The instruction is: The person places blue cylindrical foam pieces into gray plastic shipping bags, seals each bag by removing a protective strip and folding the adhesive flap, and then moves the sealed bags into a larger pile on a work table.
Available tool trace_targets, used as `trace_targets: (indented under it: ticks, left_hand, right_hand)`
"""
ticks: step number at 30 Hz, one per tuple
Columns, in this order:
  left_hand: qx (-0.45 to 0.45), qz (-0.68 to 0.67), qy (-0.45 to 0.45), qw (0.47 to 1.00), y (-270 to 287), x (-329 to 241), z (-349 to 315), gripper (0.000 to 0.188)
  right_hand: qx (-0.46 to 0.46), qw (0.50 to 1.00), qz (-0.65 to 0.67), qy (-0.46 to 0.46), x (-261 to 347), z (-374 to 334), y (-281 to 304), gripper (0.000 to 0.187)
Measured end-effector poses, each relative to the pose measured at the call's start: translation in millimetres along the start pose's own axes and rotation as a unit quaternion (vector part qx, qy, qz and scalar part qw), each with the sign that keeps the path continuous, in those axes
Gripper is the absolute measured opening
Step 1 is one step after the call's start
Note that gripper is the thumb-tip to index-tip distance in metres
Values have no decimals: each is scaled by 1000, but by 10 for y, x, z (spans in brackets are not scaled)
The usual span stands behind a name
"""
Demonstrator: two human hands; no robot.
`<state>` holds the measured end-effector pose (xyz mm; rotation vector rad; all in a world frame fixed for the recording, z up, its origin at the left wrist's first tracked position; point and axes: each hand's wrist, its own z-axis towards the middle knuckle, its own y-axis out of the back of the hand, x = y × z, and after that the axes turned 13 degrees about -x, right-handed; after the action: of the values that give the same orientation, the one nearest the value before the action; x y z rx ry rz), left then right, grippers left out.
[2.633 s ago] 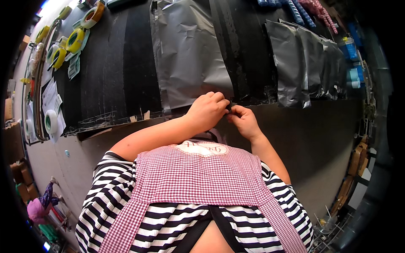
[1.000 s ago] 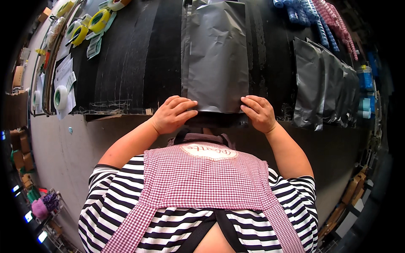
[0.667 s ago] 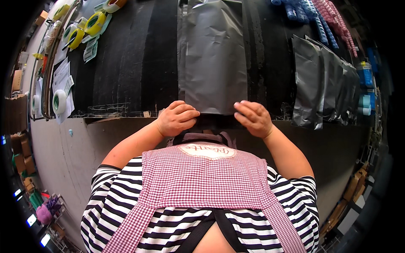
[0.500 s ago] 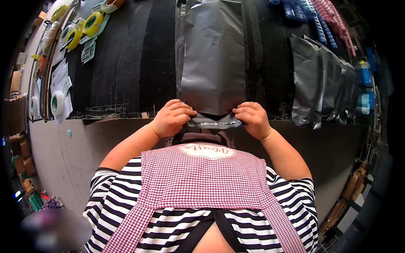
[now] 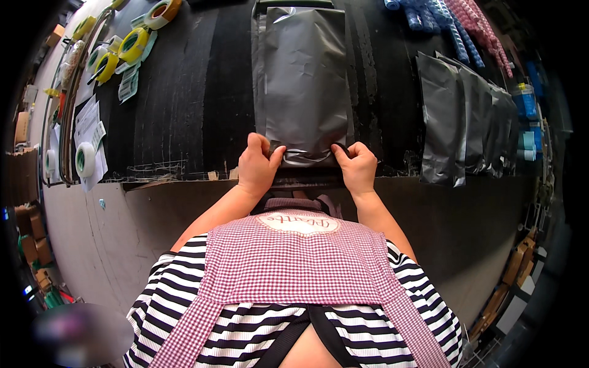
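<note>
Flat grey plastic mailer bag lies lengthwise on the black ribbed table mat, directly in front of me, its near end at the table edge. That near end is folded up into a crumpled flap. My left hand pinches the flap's left corner, thumb on top; my right hand pinches the right corner likewise. Both hands closed on the bag.

Right of it: overlapping row of similar grey bags. Far left: yellow-cored tape rolls, one white tape roll on paper sheets.
</note>
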<state>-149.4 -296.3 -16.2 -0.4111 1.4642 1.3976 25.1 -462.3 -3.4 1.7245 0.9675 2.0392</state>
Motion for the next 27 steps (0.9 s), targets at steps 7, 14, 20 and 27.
trace_targets:
  ticks: [7,14,20,27]
  left_hand:
    - [40,30,10,999,39,-37,100,51]
    - [78,29,49,995,182,126,103,53]
    - [132,-47,113,984,294,-87,87,53]
    - [55,-208,-8,977,470,-167,107,33]
  right_hand:
    - [18,997,-77,9,53,118,-1,34]
    - [-10,982,-137,129,331,202,99,36]
    - [174,923,-303,160,1326,263,-216,124]
    - [276,871,395,-93,412,866,-12,96]
